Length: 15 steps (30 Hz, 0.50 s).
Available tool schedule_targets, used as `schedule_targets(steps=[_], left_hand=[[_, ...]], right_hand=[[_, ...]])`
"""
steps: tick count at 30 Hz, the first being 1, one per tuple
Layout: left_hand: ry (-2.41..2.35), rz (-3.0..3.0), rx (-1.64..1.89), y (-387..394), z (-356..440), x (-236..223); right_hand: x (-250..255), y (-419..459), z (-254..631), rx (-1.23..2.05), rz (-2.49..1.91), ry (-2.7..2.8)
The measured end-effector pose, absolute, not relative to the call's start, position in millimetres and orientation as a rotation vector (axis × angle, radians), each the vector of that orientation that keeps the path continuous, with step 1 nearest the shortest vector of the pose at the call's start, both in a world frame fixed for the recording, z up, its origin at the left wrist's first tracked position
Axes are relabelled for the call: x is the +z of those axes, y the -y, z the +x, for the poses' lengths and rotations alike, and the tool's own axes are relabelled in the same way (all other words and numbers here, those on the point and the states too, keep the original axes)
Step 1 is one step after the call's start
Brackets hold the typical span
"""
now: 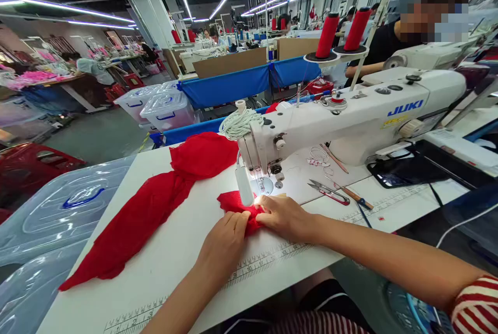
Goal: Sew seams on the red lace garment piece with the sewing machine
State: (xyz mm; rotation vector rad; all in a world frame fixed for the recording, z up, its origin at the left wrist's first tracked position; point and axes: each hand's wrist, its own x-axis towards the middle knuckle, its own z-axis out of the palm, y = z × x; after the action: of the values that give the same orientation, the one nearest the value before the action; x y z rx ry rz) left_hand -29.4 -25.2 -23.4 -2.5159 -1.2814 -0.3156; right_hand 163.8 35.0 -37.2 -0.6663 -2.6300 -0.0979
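**Small cloth (pixel 229 200) partly hidden, needle lost in glare**

The left hand (pixel 226 231) and right hand (pixel 287 218) cover part of the small cloth. The needle cannot be made out beside the bright lamp (pixel 244 186). The left forearm (pixel 184 292) hides some of the ruler (pixel 252 267) and leaves the bottom edge. Pixel blocks mask a person (pixel 383 43); the nearest bin (pixel 50 220) is cut off at left.

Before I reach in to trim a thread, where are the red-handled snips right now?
In the head view, the snips lie on the white table, right of the right hand, beside the wooden-handled tool.
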Motion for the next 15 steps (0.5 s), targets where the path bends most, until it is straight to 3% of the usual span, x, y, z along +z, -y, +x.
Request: schedule_targets(steps=[5,15], left_hand=[[1.356,-2.344,-0.191,19,-23,-30],[1.65,-2.376,0.113,-2,-6,-21]], right_hand=[[-39,-38,166,-0.091,-0.617,2.581],[-41,-39,165,-0.08,-0.914,2.604]])
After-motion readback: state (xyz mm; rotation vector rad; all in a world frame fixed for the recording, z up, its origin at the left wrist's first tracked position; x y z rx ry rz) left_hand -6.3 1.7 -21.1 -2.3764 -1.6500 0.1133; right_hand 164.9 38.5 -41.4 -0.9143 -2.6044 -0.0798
